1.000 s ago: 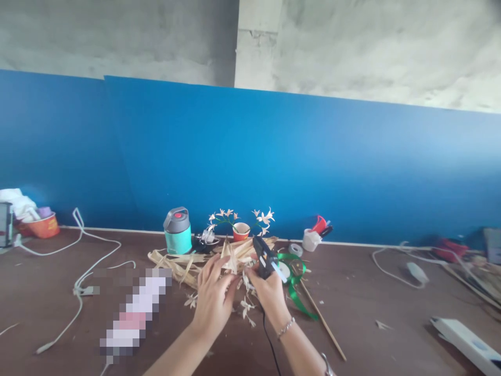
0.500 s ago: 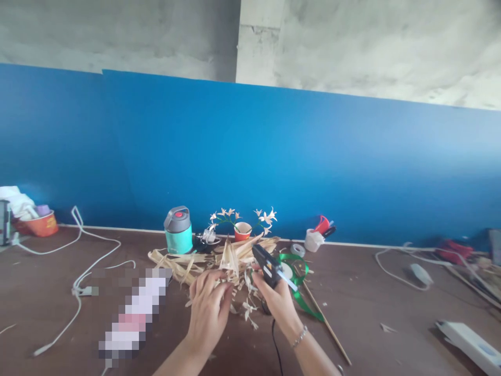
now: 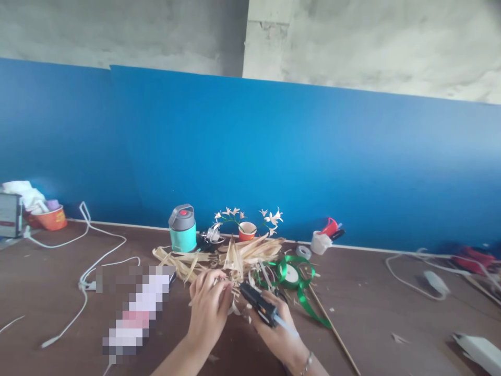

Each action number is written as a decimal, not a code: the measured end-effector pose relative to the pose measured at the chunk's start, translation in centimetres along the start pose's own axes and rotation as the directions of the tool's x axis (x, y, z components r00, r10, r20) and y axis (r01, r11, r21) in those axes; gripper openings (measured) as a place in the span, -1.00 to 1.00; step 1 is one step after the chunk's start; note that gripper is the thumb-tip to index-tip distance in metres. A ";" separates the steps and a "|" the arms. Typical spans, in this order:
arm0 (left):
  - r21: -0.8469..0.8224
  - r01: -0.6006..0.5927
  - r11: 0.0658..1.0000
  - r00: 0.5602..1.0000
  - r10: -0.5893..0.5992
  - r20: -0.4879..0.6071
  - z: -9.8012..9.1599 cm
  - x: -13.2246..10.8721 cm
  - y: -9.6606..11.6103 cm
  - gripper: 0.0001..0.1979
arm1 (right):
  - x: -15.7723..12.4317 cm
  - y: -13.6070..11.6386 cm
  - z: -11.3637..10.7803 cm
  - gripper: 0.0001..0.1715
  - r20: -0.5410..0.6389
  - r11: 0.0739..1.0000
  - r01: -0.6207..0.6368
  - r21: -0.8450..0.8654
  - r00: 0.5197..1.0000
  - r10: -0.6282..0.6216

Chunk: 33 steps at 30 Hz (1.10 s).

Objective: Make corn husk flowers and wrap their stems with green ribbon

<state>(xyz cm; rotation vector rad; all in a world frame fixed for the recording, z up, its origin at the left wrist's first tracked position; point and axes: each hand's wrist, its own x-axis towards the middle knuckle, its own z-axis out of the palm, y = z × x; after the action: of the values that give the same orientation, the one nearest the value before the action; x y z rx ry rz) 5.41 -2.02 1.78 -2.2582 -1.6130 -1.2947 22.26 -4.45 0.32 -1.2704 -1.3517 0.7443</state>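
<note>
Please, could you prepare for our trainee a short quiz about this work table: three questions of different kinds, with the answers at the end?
1. Which of the person's hands grips the black, pistol-shaped glue gun?

2. What leans out of the small orange cup?
a) pens
b) pale, star-shaped flowers on thin green stems
c) red-handled scissors

3. Fill in the missing colour: the shiny, satin-like ribbon that curls loosely around the round white spool is ____.

Key
1. The right hand.
2. b
3. green
</note>
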 end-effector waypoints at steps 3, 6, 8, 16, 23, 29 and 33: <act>-0.002 -0.014 1.000 1.000 0.014 -0.011 0.0 0.0 0.1 -0.83 | 0.1 0.1 0.1 -0.65 0.015 1.000 0.009 -0.020 1.000 -0.009; -0.010 -0.024 1.000 1.000 0.023 -0.013 0.0 0.0 0.1 -0.83 | 0.2 0.3 0.1 -0.65 0.033 0.998 0.037 -0.043 0.999 -0.036; -0.016 -0.026 1.000 1.000 0.026 -0.013 0.1 -0.1 0.1 -0.84 | 0.3 0.4 0.1 -0.65 0.040 0.996 0.063 -0.060 0.997 -0.060; -0.026 -0.027 0.999 1.000 0.026 -0.010 0.1 -0.1 0.2 -0.85 | 0.7 -0.6 -0.4 -0.71 0.220 0.976 0.151 -0.158 0.969 -0.114; -0.027 -0.042 0.999 0.999 0.041 -0.025 -0.1 -0.1 0.2 -0.84 | 0.7 -0.5 -0.5 -0.72 0.248 0.972 0.180 -0.150 0.959 -0.139; -0.033 -0.031 0.999 0.999 0.030 -0.010 -0.1 -0.1 0.2 -0.84 | 0.8 -1.4 -0.6 -0.71 0.267 0.961 0.211 -0.176 0.950 -0.160; -0.041 -0.043 0.998 0.999 0.042 -0.018 -0.1 -0.1 0.1 -0.84 | 0.8 -1.8 -0.7 -0.73 0.258 0.958 0.222 -0.179 0.951 -0.172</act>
<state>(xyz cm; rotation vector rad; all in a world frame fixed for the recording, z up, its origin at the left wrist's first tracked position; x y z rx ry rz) 5.48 -2.20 1.82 -2.2857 -1.5376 -1.3461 22.59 -4.23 2.35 -1.2084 -1.7654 0.6435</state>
